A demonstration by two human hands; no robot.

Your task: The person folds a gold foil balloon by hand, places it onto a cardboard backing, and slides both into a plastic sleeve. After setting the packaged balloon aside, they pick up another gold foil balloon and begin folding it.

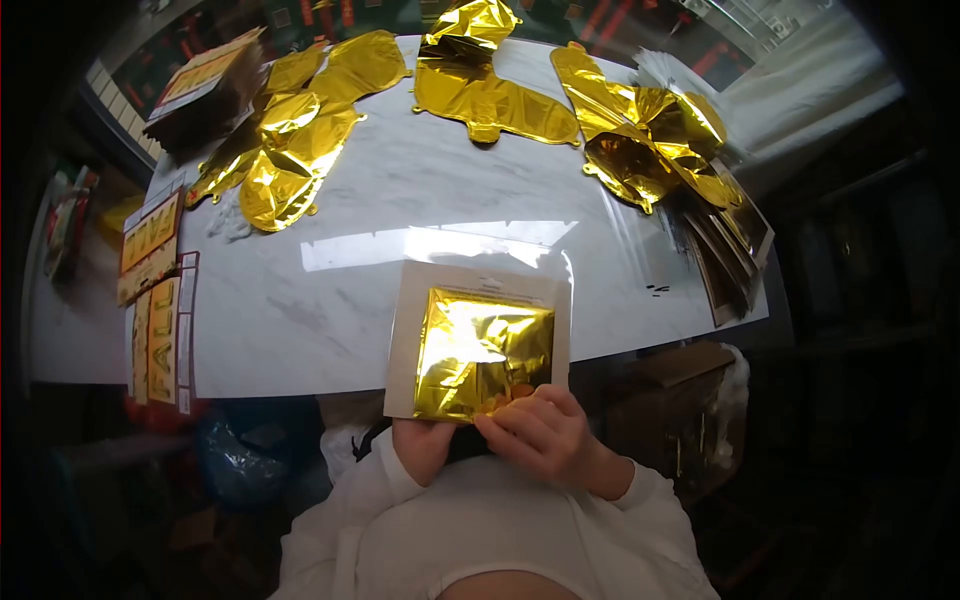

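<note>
A: Where to look for the folded gold foil balloon (485, 355)?

B: On the brown card sheet (403, 340), lying flat and reaching down to its lower edge. Past the front edge of the worktop (270, 330) with its lower part (impossible to tell whether resting on the top or held slightly above).

A: And how to describe the right hand (545, 430)?

B: With fingers (515, 430) bent and drawn close together, apparently pinching the lower edge of the foil, to the right of its middle.

A: And the left hand (422, 447)?

B: Just at the lower left corner of the card sheet, with fingers mostly hidden below. Cannot tell from here whether pinching or only supporting.

A: What to fear from this position?

B: Perhaps sliding of the foil off the card sheet, because of being so smooth and pinched at one edge only. Also creasing or tearing at the pinched place, in case of too strong pulling. Likewise tipping toward the lap, in case of loosened support on the left.

A: Anything to add about the surroundings?

B: Yes, loose gold foil balloons (290, 160) along the far side, and printed "FALL" packs (158, 340) at the left edge, well apart from both hands.
</note>
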